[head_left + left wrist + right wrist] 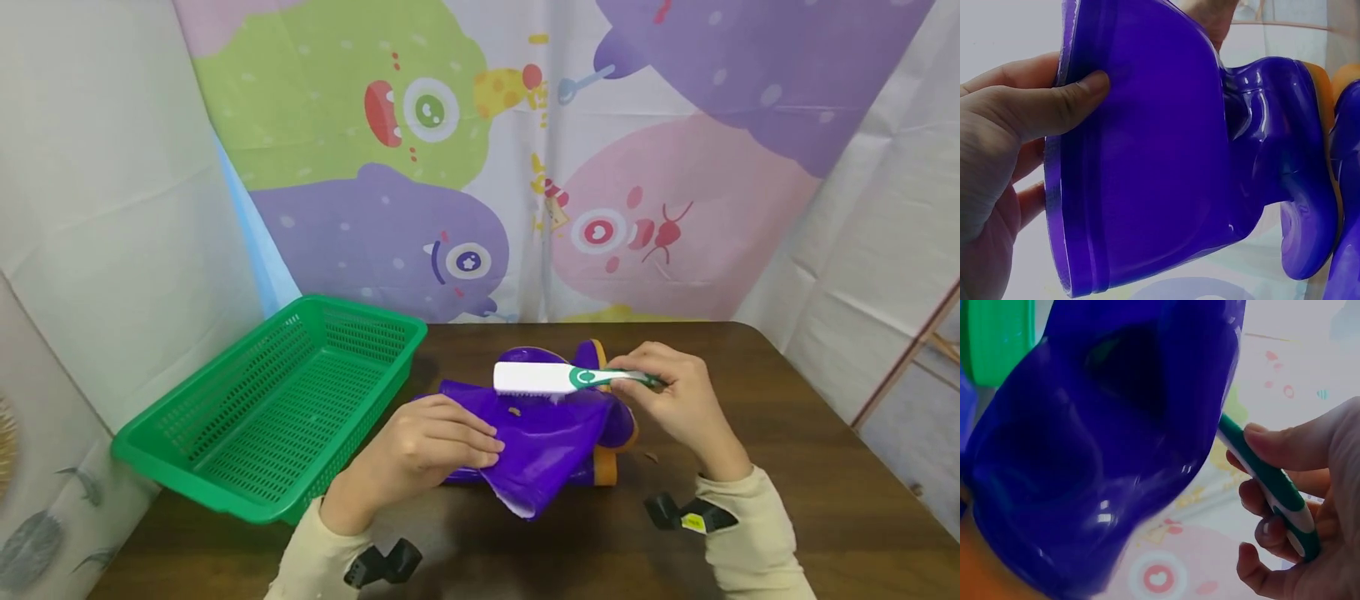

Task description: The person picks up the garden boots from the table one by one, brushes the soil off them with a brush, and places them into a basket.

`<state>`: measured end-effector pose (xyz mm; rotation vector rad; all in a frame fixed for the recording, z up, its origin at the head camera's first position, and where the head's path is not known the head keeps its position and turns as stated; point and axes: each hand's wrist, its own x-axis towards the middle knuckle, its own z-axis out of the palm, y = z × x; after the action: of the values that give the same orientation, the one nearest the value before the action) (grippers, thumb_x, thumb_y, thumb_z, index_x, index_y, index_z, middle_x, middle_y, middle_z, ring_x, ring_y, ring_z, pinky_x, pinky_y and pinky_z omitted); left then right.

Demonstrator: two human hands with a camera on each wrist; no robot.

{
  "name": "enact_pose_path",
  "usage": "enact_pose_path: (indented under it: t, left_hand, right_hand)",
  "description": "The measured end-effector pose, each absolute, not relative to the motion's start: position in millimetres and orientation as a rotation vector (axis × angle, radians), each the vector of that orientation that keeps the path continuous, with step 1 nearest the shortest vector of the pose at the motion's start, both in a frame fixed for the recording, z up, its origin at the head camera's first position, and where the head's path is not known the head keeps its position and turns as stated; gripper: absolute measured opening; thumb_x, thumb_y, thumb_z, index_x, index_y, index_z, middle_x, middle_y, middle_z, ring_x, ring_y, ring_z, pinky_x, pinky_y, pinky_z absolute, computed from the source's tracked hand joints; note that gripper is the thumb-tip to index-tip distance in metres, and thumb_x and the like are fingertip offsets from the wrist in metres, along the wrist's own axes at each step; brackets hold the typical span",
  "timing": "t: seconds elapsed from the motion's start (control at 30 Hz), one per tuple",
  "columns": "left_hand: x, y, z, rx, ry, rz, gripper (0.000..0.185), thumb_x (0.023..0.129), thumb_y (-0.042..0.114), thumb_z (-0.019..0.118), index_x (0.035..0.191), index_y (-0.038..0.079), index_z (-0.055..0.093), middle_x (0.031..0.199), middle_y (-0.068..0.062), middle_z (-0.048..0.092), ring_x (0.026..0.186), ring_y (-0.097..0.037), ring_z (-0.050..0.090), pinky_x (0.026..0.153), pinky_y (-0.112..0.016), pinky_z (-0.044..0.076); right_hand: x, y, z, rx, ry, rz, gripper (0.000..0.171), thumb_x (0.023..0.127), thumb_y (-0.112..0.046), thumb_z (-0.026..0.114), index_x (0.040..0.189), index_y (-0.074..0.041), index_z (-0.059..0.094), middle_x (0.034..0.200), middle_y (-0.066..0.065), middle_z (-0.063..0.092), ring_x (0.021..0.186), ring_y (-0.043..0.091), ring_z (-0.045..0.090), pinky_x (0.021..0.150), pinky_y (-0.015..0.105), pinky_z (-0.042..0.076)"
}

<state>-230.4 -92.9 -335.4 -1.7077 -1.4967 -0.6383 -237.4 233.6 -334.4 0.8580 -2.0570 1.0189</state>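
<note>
My left hand (435, 442) pinches the rim of a purple rubber boot (551, 442), the thumb on its outer face and the other fingers behind it. The boot's wide shaft opens toward me and its orange-edged sole points away to the right. A second purple boot (1349, 140) lies beside it, mostly hidden in the head view. In my right hand (678, 396) is the green-and-white handle of a scrub brush (534, 377), bristles down at the upper side of the boot shaft. A small brown crumb (514, 411) sits on the purple surface.
At the left of the brown table (757, 533) stands a green perforated basket (397, 392) with nothing in it. Another small brown bit (651, 457) lies to the right of the boots. A cartoon-printed curtain (525, 250) hangs behind the table.
</note>
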Motion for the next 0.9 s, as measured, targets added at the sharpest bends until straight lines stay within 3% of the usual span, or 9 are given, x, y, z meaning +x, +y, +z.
enact_pose_path:
  t: [0.17, 0.37, 0.63, 0.8, 0.9]
  left_hand:
    - [-232, -93, -336, -1.706, -1.496, -0.636, 0.015, 0.096, 0.007, 0.065, 0.095, 0.009, 0.080, 0.095, -0.001, 0.076, 0.092, -0.016, 0.071, 0.082, -0.025, 0.054]
    - [-232, -92, -337, -1.708, -1.505, -0.622, 0.014, 0.095, 0.006, 0.066, 0.095, 0.010, 0.080, 0.096, 0.000, 0.076, 0.092, -0.015, 0.071, 0.083, -0.026, 0.054]
    - [-228, -93, -335, -1.710, -1.509, -0.611, 0.015, 0.094, 0.004, 0.066, 0.095, 0.010, 0.080, 0.095, 0.000, 0.076, 0.092, -0.015, 0.071, 0.082, -0.025, 0.054]
    - [-228, -92, -336, -1.711, -1.513, -0.620, 0.015, 0.095, 0.005, 0.066, 0.095, 0.010, 0.080, 0.095, 0.000, 0.076, 0.092, -0.015, 0.071, 0.082, -0.025, 0.054]
    - [-228, -91, -335, -1.713, -1.508, -0.615, 0.014, 0.095, 0.006, 0.066, 0.095, 0.010, 0.080, 0.095, 0.000, 0.076, 0.092, -0.014, 0.071, 0.083, -0.025, 0.054]
  right_hand:
    - [-238, 241, -332, 0.824, -2.049, 1.040, 0.028, 0.067, 0.018, 0.080, 0.086, -0.002, 0.077, 0.077, 0.003, 0.068, 0.069, 0.007, 0.055, 0.056, 0.016, 0.040]
    - [-225, 250, -322, 1.052, -2.058, 1.324, 0.023, 0.076, 0.017, 0.074, 0.092, 0.001, 0.077, 0.082, 0.008, 0.068, 0.073, 0.011, 0.058, 0.059, 0.022, 0.045]
    - [-225, 254, -322, 0.940, -2.078, 1.012, 0.034, 0.065, 0.021, 0.079, 0.087, -0.005, 0.077, 0.081, 0.000, 0.069, 0.073, 0.006, 0.057, 0.057, 0.018, 0.042]
    - [-228, 256, -324, 0.854, -2.070, 0.946, 0.031, 0.065, 0.019, 0.080, 0.085, -0.005, 0.077, 0.079, 0.001, 0.068, 0.068, 0.005, 0.051, 0.055, 0.018, 0.038]
    - [-226, 255, -323, 0.917, -2.059, 1.100, 0.029, 0.069, 0.021, 0.077, 0.088, -0.002, 0.077, 0.080, 0.003, 0.067, 0.068, 0.006, 0.054, 0.054, 0.018, 0.042]
